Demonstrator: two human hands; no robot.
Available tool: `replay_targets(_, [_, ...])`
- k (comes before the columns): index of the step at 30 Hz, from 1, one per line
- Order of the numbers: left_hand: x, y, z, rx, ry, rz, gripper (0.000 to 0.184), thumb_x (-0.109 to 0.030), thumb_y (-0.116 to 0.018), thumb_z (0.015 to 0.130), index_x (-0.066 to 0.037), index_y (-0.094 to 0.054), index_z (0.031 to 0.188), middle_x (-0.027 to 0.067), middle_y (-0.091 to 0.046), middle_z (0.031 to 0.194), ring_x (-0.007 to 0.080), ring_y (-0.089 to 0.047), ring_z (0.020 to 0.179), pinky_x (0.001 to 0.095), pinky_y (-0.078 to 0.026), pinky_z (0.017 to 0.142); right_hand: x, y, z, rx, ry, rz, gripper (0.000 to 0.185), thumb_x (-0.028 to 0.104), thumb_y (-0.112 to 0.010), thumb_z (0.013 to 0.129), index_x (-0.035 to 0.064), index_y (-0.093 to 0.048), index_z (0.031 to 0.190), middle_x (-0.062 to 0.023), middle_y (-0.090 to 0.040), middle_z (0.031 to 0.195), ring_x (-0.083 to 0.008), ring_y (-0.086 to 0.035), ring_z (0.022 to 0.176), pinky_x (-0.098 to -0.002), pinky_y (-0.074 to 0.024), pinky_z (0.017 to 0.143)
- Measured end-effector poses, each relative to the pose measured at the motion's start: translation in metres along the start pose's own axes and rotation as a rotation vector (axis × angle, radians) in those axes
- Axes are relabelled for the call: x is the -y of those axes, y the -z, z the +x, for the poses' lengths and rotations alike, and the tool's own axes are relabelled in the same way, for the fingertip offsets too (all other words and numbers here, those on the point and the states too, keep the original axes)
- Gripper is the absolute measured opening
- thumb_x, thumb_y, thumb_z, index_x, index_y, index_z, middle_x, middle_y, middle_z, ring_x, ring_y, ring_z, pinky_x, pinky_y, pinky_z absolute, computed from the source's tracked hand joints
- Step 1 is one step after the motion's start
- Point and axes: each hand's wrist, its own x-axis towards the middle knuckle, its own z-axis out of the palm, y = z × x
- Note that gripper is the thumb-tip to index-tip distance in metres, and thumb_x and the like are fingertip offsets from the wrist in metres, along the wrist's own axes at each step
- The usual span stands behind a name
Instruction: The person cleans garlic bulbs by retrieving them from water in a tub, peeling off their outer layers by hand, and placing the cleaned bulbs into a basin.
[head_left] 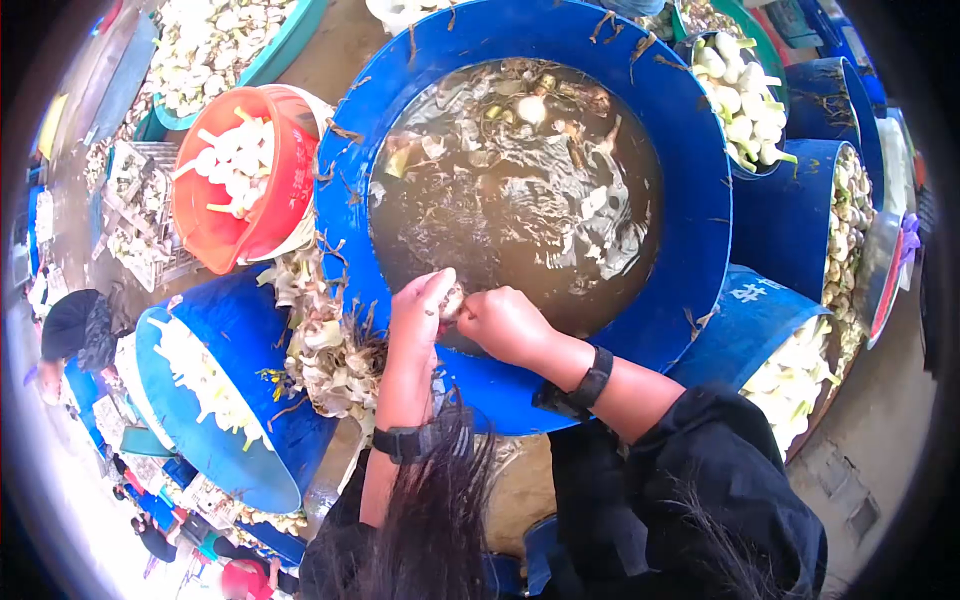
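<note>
Over the near edge of a blue tub [695, 190] of murky brown water, my two hands meet. My left hand [418, 308] is closed round a garlic bulb [452, 302], which shows only in part between the hands. Pressed close against the bulb from the right is my right hand [505, 322], its fingers curled; what they pinch is hidden. Loose skins float on the water [430, 225], along with a pale whole bulb [531, 109] near the far side. Both wrists wear dark bands.
Left of the tub stands a red basin [190, 200] holding peeled white garlic [240, 165]. Discarded skins [335, 365] are heaped against the tub's near left. Blue barrels of garlic [770, 330] crowd the right, another tilted barrel [290, 400] lies left. People [155, 535] appear at lower left.
</note>
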Motion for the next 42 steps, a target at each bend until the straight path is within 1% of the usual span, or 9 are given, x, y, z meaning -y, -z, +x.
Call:
replay_targets(4, [0.013,0.019,0.016,0.144,-0.002,-0.375,0.023,-0.026,-0.059,0.082,-0.003,-0.061,0.086,0.0004,-0.055,0.062,0.0068,-0.043,0.046,0.0211,-0.033,0.041,-0.009,0.004,0.005,0.171,-0.689,1.138,0.03,0.019,-0.045,0.081,-0.0048,-0.062,0.077,-0.0114,-0.063,0.064,-0.0174,-0.061,0.055,-0.0299,-0.0506,0.049])
replay_targets(7, [0.014,0.023,0.014,0.178,-0.068,-0.214,0.038,-0.037,-0.057,0.083,-0.003,-0.059,0.098,0.0024,-0.058,0.069,0.008,-0.049,0.052,0.0221,-0.037,0.043,-0.013,0.007,0.001,0.14,-0.564,0.762,0.027,0.018,-0.047,0.08,-0.0047,-0.061,0.081,-0.0125,-0.063,0.067,-0.0206,-0.062,0.057,-0.0325,-0.0511,0.053])
replay_targets(9, [0.0,0.018,0.004,0.143,0.125,0.185,0.051,-0.049,-0.051,0.083,-0.004,-0.055,0.107,0.0038,-0.059,0.075,0.0088,-0.053,0.059,0.0228,-0.039,0.045,-0.005,0.014,-0.006,-0.019,0.127,-0.358,0.025,0.019,-0.049,0.078,-0.0036,-0.06,0.081,-0.0149,-0.063,0.068,-0.0257,-0.063,0.06,-0.0353,-0.0512,0.057])
replay_targets(13, [-0.006,0.011,0.002,0.204,0.16,0.585,0.046,-0.051,-0.045,0.086,-0.011,-0.052,0.108,0.0023,-0.057,0.079,0.009,-0.052,0.058,0.0203,-0.037,0.046,-0.003,0.013,-0.005,-0.06,0.2,-0.325,0.024,0.02,-0.051,0.076,-0.0025,-0.06,0.077,-0.0164,-0.062,0.065,-0.0307,-0.062,0.062,-0.0374,-0.0508,0.06])
replay_targets(18, [0.021,0.011,0.0,0.279,-0.157,0.127,0.037,-0.037,-0.054,0.086,-0.009,-0.053,0.109,-0.0036,-0.055,0.08,0.0043,-0.043,0.058,0.0183,-0.032,0.048,-0.027,0.003,0.007,0.063,-0.582,1.031,0.029,0.02,-0.042,0.089,-0.0035,-0.058,0.081,-0.0036,-0.056,0.062,-0.0114,-0.055,0.055,-0.0242,-0.0491,0.055])
replay_targets(24, [0.013,0.022,-0.006,0.314,-0.082,0.225,0.047,-0.013,-0.06,0.081,-0.007,-0.046,0.125,0.0024,-0.056,0.103,0.0087,-0.051,0.088,0.0248,-0.043,0.075,-0.028,0.0,-0.001,0.067,-0.311,0.588,0.024,0.021,-0.052,0.086,-0.0023,-0.059,0.09,-0.0045,-0.06,0.069,-0.0124,-0.056,0.056,-0.0264,-0.0476,0.049])
replay_targets(32, [0.016,0.021,-0.027,0.247,-0.907,0.872,0.035,0.0,-0.06,0.075,-0.002,-0.057,0.11,0.0186,-0.048,0.125,0.0239,-0.048,0.115,0.0322,-0.04,0.093,-0.026,0.015,0.003,0.142,-0.696,1.422,0.024,0.016,-0.049,0.089,-0.0002,-0.052,0.106,-0.0079,-0.061,0.093,-0.0176,-0.06,0.075,-0.0337,-0.0517,0.063])
replay_targets(36, [0.034,0.012,-0.019,0.098,-0.284,-0.752,0.02,-0.019,-0.047,0.09,-0.004,-0.056,0.1,0.0168,-0.056,0.112,0.0333,-0.054,0.105,0.042,-0.048,0.084,-0.002,0.014,-0.015,0.068,-0.228,1.897,0.026,0.018,-0.051,0.089,0.0027,-0.049,0.11,-0.0093,-0.058,0.101,-0.0192,-0.057,0.091,-0.0358,-0.0476,0.08])
replay_targets(42, [0.028,0.041,-0.012,0.123,0.133,-1.136,0.037,-0.027,-0.037,0.09,0.002,-0.054,0.104,0.0166,-0.061,0.1,0.0364,-0.058,0.096,0.0453,-0.052,0.077,-0.007,0.043,-0.055,-0.188,0.145,1.8,0.021,0.016,-0.054,0.086,0.0089,-0.051,0.106,-0.0089,-0.057,0.1,-0.028,-0.056,0.097,-0.0434,-0.0447,0.082])
